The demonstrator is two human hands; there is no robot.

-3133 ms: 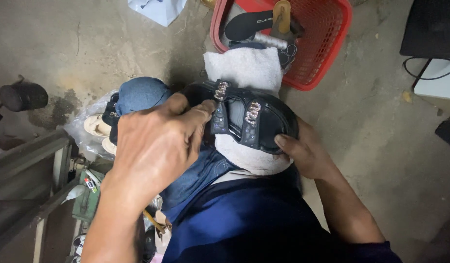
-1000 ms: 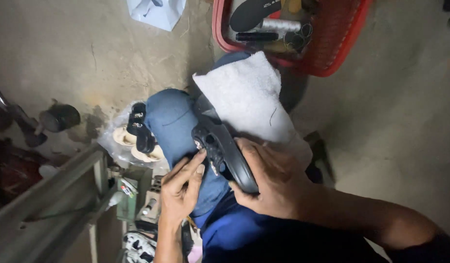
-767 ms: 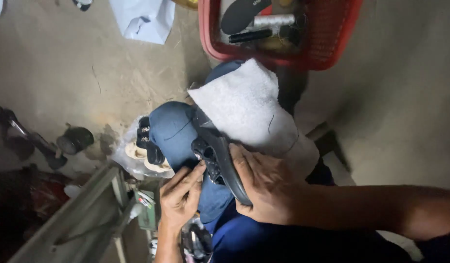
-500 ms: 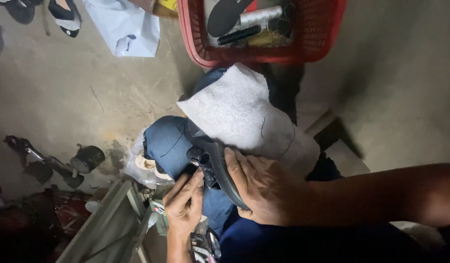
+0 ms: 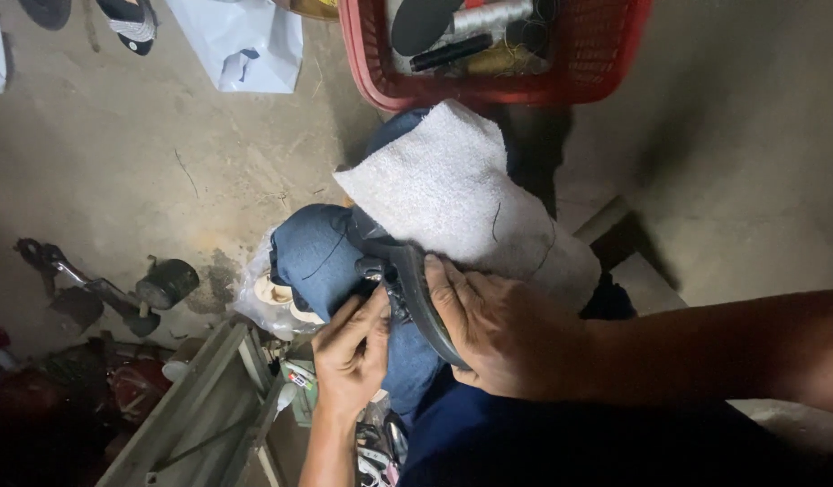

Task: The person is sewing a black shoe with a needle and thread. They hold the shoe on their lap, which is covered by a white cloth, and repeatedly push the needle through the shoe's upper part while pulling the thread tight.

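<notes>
The person sat with a dark sandal held on edge between the knees, resting against the blue trouser leg and just beside a white towel draped over the lap. The right hand was wrapped around the sandal's sole from the outer side, fingers closed upon its edge. The left hand was bunched at the strap side of the sandal, fingertips pinched together against the strap; whether anything fine lay between those fingertips could not be told. A red plastic basket stood on the concrete floor beyond the knees, holding a dark sole, a spool of pale thread and other small items. A white bag lay on the floor to the left, and dark metal tools lay near the left leg.
</notes>
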